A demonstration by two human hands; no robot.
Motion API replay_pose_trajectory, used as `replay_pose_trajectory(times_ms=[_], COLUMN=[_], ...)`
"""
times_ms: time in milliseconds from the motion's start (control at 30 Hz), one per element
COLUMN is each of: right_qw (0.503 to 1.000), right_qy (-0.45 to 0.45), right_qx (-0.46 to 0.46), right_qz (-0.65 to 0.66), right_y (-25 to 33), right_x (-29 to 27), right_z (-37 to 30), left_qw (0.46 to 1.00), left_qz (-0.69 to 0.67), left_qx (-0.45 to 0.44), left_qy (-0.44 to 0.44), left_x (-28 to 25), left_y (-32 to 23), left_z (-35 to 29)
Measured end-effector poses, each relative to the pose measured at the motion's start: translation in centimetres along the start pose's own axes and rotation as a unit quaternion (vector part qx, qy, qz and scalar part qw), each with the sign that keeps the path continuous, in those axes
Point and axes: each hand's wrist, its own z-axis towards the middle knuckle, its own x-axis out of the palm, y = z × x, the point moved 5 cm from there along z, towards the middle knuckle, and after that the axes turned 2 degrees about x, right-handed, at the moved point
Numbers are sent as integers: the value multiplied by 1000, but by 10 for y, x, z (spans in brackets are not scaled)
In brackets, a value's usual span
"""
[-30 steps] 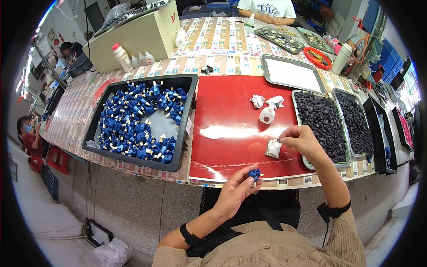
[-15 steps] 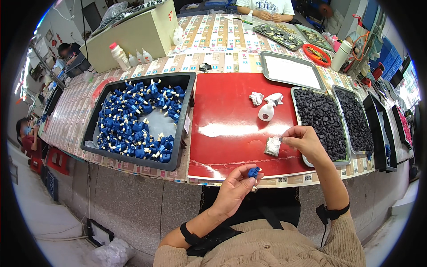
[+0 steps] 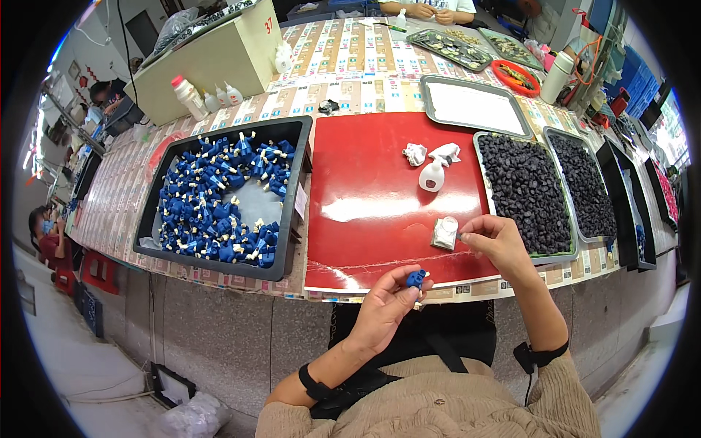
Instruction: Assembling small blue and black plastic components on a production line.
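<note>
Before me, at the red board's front edge, my left hand (image 3: pixel 387 310) is closed on a small blue figure part (image 3: pixel 415 279) with pale cream ends. My right hand (image 3: pixel 500 248) is pinched at the fingertips; what sits between them is too small to make out. Those fingertips are right beside a small whitish block (image 3: pixel 443 235) with a round, clear disc (image 3: pixel 450 223) on top. Farther back on the board, a white squeeze bottle (image 3: pixel 431 177) stands beside crumpled white tissue (image 3: pixel 445 152).
Left of the red board (image 3: pixel 365 160), a black tray (image 3: pixel 288 252) holds many blue figure parts. To the right are trays of small black pieces (image 3: pixel 522 190). A white-lined tray (image 3: pixel 475 106) lies at the back. Across the table, a person's hands (image 3: pixel 431 12) are at work.
My right fingertips have moved slightly down, to the side of the whitish block, and the round disc shows more fully. My left hand keeps its hold on the blue figure part. The view has shifted slightly.
</note>
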Motion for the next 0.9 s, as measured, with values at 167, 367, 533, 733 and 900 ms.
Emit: replay_pose_trajectory(times_ms=[167, 367, 533, 733, 900], right_qw=[993, 971, 964, 964, 960], right_qy=[31, 107, 109, 107, 116], right_qx=[1, 18, 36, 42, 62], right_qz=[115, 212, 241, 239, 249], right_y=[8, -7, -13, -20, -23], right_x=[20, 45, 51, 52, 50], right_z=[-25, -45, -50, -49, -49], left_qw=[1000, 999, 998, 996, 992], left_qz=[11, 36, 66, 90, 124], left_qx=[1, -2, 12, 10, 36], left_qy=[1, 0, -1, -9, -7], left_x=[2, 7, 6, 8, 7], left_y=[1, 4, 7, 7, 5], left_z=[1, 3, 5, 5, 5])
